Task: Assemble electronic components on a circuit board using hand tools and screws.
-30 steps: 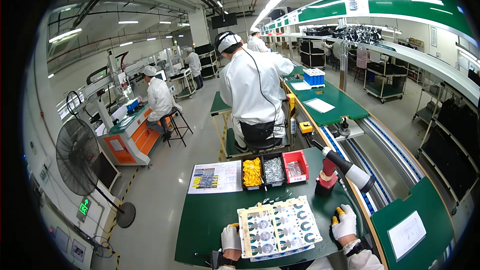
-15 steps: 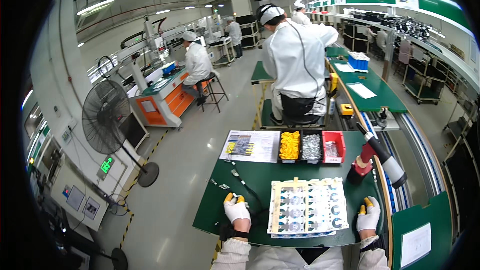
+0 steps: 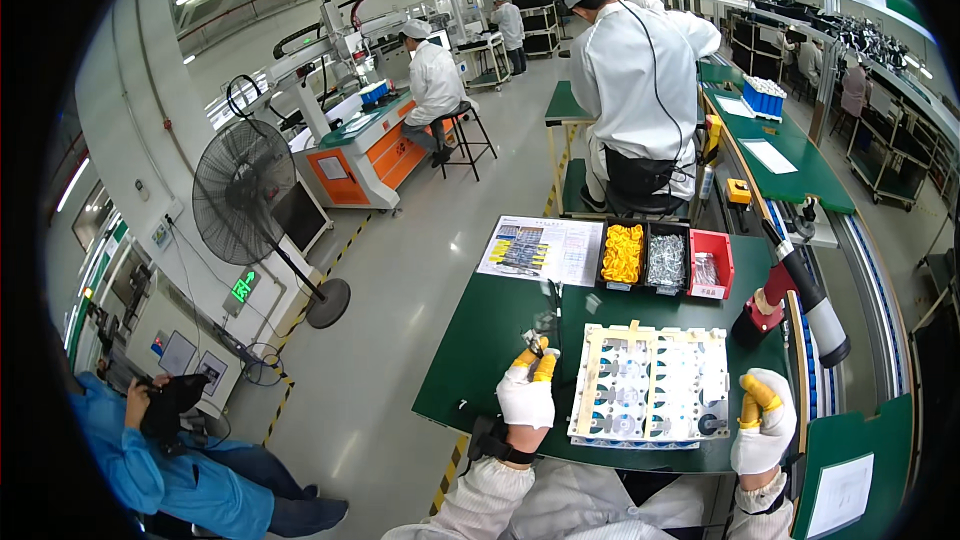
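Here, the white-gloved left hand (image 3: 527, 395) pinches small silvery parts (image 3: 537, 343) beside the flat white rectangular block (image 3: 650, 386) on the green table (image 3: 465, 350); the white-gloved right hand (image 3: 765, 420) curls, its closure unclear.

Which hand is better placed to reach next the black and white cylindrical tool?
Probably the right hand: it is nearer the tool. The left hand is across the white rectangular panel and seems to hold a small silvery piece.
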`<state>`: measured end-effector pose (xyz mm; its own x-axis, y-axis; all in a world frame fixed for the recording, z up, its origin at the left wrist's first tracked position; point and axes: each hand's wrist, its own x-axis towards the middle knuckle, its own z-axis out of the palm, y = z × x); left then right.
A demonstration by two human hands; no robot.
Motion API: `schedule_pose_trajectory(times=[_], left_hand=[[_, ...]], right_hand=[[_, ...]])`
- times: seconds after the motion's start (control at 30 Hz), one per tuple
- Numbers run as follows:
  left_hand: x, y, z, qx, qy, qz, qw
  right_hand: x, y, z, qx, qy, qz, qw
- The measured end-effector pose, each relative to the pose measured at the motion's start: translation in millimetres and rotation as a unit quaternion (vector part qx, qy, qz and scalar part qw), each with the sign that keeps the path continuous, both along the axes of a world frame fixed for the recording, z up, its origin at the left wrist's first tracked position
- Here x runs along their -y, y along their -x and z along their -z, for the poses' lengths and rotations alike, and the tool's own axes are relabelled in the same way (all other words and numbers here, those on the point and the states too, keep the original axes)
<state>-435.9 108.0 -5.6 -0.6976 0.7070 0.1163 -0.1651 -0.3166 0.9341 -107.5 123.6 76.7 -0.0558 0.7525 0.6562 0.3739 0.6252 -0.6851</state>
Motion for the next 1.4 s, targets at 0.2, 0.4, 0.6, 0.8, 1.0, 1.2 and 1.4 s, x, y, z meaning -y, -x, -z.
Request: schedule_pose_trajectory(times=[0.2,0.4,0.6,0.8,1.0,1.2,1.4], left_hand=[[11,-7,2,0.029,-0.043,0.056,0.997],[30,-4,-11,-0.123,0.024,0.063,0.99],[32,-1,-19,-0.298,0.068,0.037,0.951],[34,1,-22,-0.275,0.07,0.073,0.956],[38,5,-23,-0.204,0.068,0.111,0.97],[42,16,-43,-0.187,0.124,0.173,0.959],[44,29,-53,-0.235,0.161,0.347,0.893]], right_hand=[[4,57,-21,0.135,0.217,-0.17,0.952],[13,104,-52,0.059,0.34,-0.316,0.884],[13,113,-22,-0.023,0.495,-0.413,0.764],[14,110,-48,0.182,-0.044,-0.443,0.877],[17,111,-42,0.222,-0.05,-0.435,0.871],[19,91,-17,0.139,0.138,-0.379,0.905],[8,98,-27,-0.104,0.305,-0.205,0.924]])
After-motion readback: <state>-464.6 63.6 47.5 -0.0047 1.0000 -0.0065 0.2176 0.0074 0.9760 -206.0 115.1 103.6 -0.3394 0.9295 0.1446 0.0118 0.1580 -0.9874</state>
